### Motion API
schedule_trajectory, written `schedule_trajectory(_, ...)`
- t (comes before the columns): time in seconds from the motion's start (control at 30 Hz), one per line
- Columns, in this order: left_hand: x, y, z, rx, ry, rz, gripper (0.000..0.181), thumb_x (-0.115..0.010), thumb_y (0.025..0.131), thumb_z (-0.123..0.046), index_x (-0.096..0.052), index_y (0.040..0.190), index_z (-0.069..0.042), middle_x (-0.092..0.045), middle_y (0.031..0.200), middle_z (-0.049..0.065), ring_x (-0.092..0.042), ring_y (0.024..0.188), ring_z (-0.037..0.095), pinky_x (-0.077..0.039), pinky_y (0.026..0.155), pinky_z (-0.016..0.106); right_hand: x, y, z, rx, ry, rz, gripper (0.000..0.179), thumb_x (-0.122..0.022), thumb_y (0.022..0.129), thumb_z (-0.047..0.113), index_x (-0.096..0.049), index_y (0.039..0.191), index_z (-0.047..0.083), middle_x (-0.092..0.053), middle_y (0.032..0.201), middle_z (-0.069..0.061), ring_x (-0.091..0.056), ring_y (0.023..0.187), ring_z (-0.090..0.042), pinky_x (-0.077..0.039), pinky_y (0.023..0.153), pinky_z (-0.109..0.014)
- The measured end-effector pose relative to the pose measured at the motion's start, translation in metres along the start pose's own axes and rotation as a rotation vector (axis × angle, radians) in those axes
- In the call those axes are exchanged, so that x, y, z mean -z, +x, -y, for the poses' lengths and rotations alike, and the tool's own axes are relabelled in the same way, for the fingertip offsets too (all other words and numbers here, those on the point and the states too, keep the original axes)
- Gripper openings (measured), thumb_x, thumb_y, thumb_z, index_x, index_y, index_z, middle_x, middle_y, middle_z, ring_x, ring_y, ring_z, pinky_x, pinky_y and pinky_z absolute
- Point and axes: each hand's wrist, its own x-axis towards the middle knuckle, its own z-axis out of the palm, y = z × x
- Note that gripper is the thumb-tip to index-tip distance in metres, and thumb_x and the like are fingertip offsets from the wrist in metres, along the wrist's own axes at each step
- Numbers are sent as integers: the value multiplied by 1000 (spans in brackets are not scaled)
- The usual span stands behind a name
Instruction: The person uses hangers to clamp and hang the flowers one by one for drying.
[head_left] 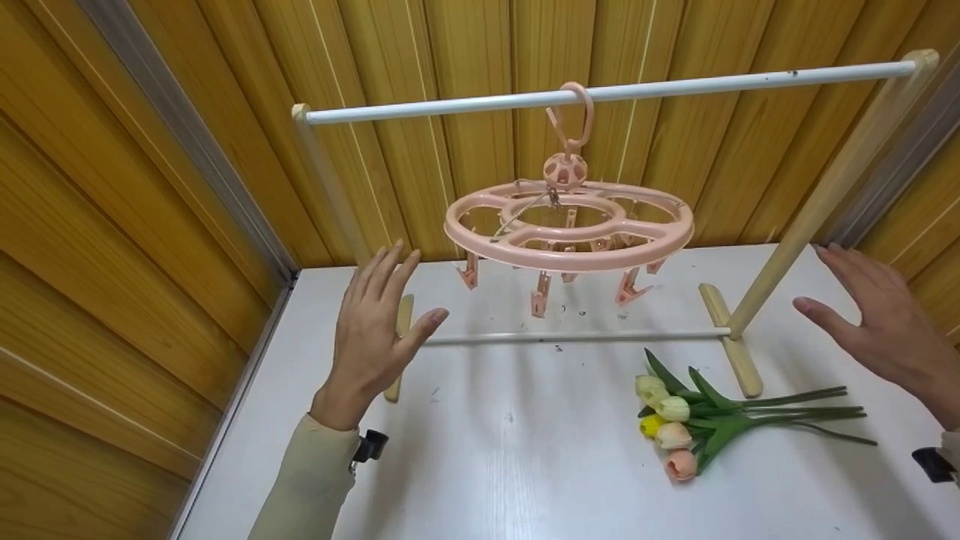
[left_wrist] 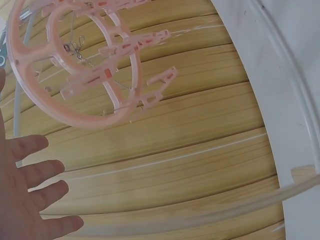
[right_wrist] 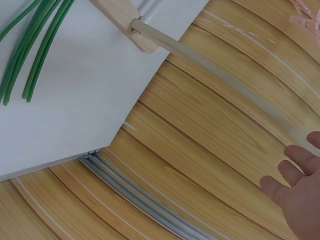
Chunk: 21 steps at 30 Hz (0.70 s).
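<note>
A pink round clip hanger (head_left: 570, 259) hangs by its hook (head_left: 587, 120) from the white top bar (head_left: 465, 105) of a rack, with several pink clips dangling below its ring. My left hand (head_left: 371, 322) is raised at the rack's left side, fingers straight and thumb apart, holding nothing. In the left wrist view the hanger (left_wrist: 65, 117) shows beyond those fingertips. Over on the right, my right hand (head_left: 885, 322) hovers outside the wooden post (head_left: 817, 202), its fingers extended and nothing in them. Tulips (head_left: 675, 409) with green stems lie on the table between the hands.
The rack stands on wooden feet (head_left: 731, 345) joined by a low white rod (head_left: 570, 337). A white table (head_left: 480, 465) is under everything. Wood-patterned panels (head_left: 472, 45) rise behind and on both sides, with grey metal trim (head_left: 195, 120) at the corners.
</note>
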Motion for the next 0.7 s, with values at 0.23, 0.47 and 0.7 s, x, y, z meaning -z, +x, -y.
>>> schedule_trajectory(0.23, -4, 7, -20, -51, -55, -35, 83, -44, 103, -73, -57, 152, -7, -48, 162, 14, -43, 150, 33, -33, 122, 63, -5, -1, 3, 68, 5, -26, 71, -77, 98, 13, -42, 157, -7, -40, 156, -38, -32, 142, -63, -17, 119, -78)
schedule_trajectory(0.47, -14, 14, -31, -146, -127, -85, 72, -63, 102, -61, -61, 147, -4, -57, 154, 12, -56, 139, 30, -49, 113, 52, -10, -3, 2, 100, -8, -24, 73, -84, 88, 3, -49, 153, -5, -48, 149, -37, -41, 135, -63, -29, 112, -79)
schedule_trajectory(0.7, -23, 16, -38, -209, -188, -110, 67, -87, 90, -39, -65, 141, -1, -65, 144, 11, -63, 130, 27, -53, 110, 41, -12, -6, 0, 87, -43, 10, 74, -88, 80, -4, -54, 146, -7, -54, 143, -36, -47, 129, -61, -38, 103, -79)
